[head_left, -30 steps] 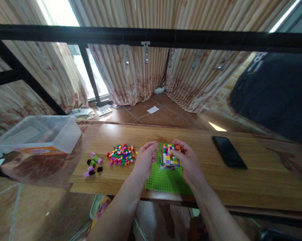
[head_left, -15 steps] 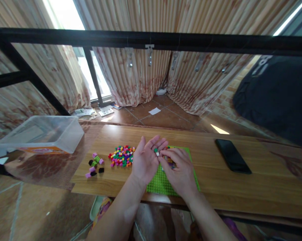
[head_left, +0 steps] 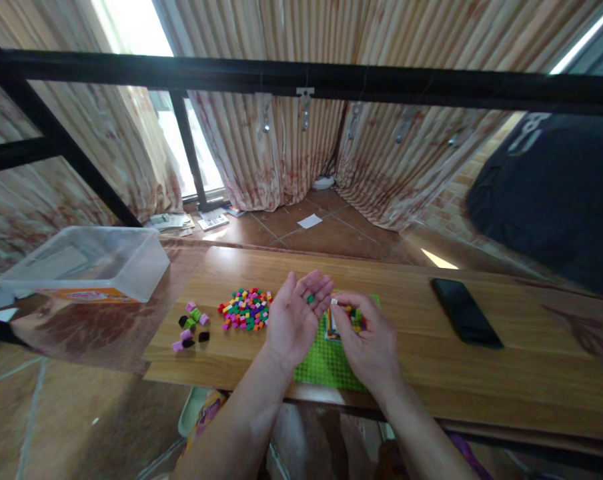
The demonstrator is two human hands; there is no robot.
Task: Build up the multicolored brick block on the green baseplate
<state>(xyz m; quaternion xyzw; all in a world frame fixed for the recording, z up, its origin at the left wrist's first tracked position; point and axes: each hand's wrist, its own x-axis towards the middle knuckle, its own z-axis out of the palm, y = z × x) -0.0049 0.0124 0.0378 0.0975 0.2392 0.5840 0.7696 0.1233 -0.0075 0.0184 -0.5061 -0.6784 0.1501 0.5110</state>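
Note:
My left hand (head_left: 294, 317) is palm up with its fingers stretched out, and a small green toy brick (head_left: 310, 299) lies on the fingers. To its right, my right hand (head_left: 369, 330) pinches a small white toy brick (head_left: 334, 303) between thumb and fingertips. Beneath both hands is a green studded baseplate (head_left: 326, 367). Small multicoloured bricks (head_left: 356, 317) built up on the plate show past my right hand, which hides part of them. Left of my left hand, a pile of small coloured bricks (head_left: 246, 310) lies on the wooden table.
Several larger pink, lime and black bricks (head_left: 191, 327) lie at the table's left. A black phone (head_left: 465, 313) rests on the right side of the wooden table (head_left: 421, 373). A clear plastic box (head_left: 146, 267) stands beyond the left end. A black metal bar (head_left: 221, 72) crosses above.
My right hand has taken the white brick from my left palm and moved slightly right, over the built-up bricks. The green brick stays on my left hand.

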